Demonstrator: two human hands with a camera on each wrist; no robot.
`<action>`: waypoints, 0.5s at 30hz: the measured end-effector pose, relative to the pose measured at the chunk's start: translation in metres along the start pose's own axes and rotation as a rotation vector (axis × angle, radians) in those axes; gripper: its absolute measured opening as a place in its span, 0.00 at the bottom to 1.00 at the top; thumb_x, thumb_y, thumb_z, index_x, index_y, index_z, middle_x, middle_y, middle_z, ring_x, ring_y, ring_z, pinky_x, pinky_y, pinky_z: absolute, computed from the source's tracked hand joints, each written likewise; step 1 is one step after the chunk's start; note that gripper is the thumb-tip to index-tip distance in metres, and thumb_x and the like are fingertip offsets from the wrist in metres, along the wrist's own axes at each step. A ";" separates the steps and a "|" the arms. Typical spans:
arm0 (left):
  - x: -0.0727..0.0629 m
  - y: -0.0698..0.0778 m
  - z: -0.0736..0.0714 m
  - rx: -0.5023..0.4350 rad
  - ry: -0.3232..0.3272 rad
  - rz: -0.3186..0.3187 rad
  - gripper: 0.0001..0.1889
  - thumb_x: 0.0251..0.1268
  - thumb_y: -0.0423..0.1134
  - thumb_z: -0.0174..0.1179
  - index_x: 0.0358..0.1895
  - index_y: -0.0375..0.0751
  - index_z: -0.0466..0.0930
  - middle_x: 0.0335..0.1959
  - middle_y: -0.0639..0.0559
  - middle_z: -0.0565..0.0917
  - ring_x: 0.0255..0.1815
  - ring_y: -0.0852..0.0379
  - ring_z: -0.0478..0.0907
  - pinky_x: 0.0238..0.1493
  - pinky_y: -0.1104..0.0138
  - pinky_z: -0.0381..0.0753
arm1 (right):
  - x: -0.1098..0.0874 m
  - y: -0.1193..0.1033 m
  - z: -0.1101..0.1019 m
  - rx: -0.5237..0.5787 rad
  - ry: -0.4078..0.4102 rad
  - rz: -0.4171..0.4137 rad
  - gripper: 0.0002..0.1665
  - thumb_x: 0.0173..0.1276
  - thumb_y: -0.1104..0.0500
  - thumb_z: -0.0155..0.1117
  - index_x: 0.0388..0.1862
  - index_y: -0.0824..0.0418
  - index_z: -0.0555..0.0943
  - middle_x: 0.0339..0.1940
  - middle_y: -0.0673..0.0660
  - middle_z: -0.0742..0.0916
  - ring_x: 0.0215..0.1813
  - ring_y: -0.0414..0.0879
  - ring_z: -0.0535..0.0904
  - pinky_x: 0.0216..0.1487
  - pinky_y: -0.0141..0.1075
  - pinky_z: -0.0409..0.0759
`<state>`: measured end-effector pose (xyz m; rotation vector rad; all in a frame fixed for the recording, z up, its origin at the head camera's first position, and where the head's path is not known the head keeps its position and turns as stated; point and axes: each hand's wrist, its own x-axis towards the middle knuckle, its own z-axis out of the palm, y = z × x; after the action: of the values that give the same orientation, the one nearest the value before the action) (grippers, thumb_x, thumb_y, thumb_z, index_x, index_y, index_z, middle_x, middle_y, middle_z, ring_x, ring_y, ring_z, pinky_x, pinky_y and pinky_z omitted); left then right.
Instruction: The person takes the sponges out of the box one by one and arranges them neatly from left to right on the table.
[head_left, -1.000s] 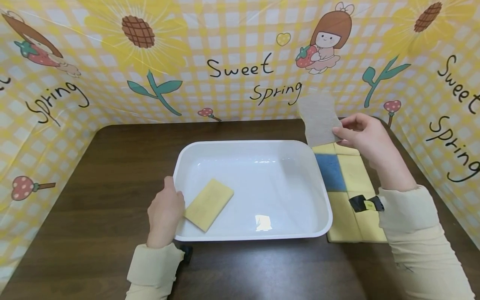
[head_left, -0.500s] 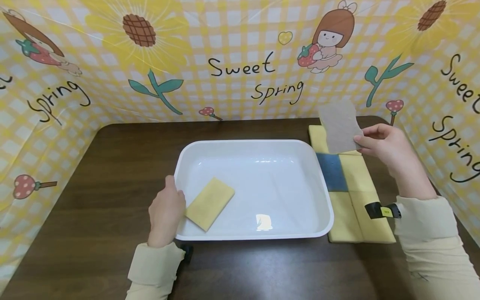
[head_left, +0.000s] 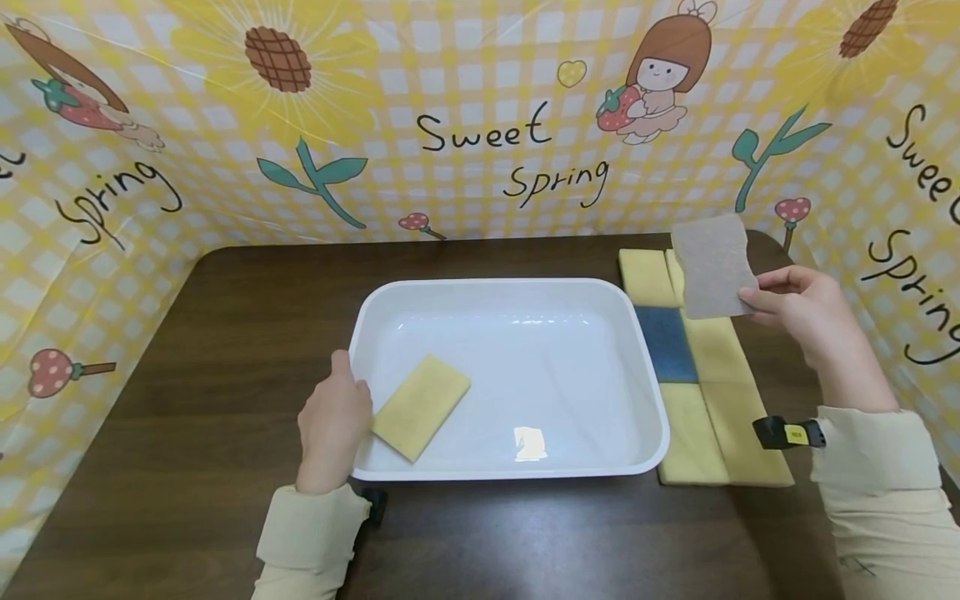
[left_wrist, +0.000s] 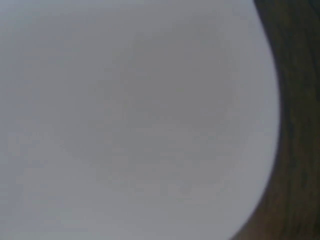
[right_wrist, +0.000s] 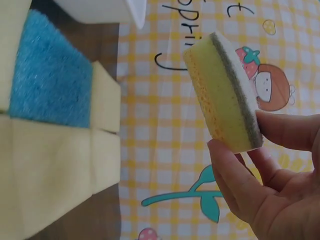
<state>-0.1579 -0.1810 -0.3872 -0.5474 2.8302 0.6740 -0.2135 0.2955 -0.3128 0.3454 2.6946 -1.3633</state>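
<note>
My right hand (head_left: 821,321) pinches a sponge (head_left: 714,267) by its edge, raised over the far end of a block of sponges. Its grey scouring face shows in the head view; the right wrist view shows the sponge's yellow foam body (right_wrist: 212,95) between thumb and fingers. My left hand (head_left: 335,421) grips the left side of a white tray (head_left: 510,477), its fingers partly hidden by the rim. A yellow sponge (head_left: 422,407) lies slanted inside the tray, near that hand. The left wrist view is filled by a blurred white tray surface (left_wrist: 150,120).
Right of the tray, several yellow sponges (head_left: 693,433) lie edge to edge in two columns, with one blue-faced sponge (head_left: 665,343) among them. A yellow checked cloth (head_left: 480,83) walls the back and sides of the dark wooden table (head_left: 225,375).
My right hand has carried the held sponge rightward and toward me, uncovering far yellow sponges in the block. My left hand, the tray and the sponge in it have stayed put.
</note>
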 end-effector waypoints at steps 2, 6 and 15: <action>0.000 0.000 0.000 -0.002 0.000 -0.001 0.23 0.72 0.37 0.42 0.66 0.31 0.53 0.42 0.28 0.80 0.26 0.44 0.77 0.20 0.62 0.68 | 0.000 0.004 -0.003 0.013 0.001 0.013 0.15 0.70 0.46 0.56 0.46 0.54 0.69 0.26 0.26 0.74 0.28 0.18 0.77 0.59 0.40 0.72; -0.001 0.001 -0.001 0.002 0.008 0.007 0.23 0.72 0.36 0.41 0.65 0.31 0.54 0.40 0.28 0.80 0.25 0.45 0.76 0.20 0.62 0.68 | 0.000 0.015 -0.009 0.059 -0.011 0.038 0.15 0.69 0.46 0.56 0.45 0.54 0.69 0.25 0.25 0.74 0.28 0.18 0.77 0.71 0.57 0.53; -0.002 0.001 -0.001 -0.016 -0.002 -0.001 0.23 0.72 0.36 0.42 0.66 0.31 0.53 0.42 0.28 0.80 0.26 0.45 0.76 0.20 0.63 0.68 | -0.003 0.036 -0.019 0.143 -0.024 0.097 0.12 0.71 0.52 0.55 0.44 0.58 0.68 0.24 0.27 0.75 0.27 0.19 0.78 0.73 0.57 0.40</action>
<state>-0.1565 -0.1802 -0.3852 -0.5500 2.8245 0.6975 -0.2018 0.3309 -0.3293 0.4621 2.5318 -1.5244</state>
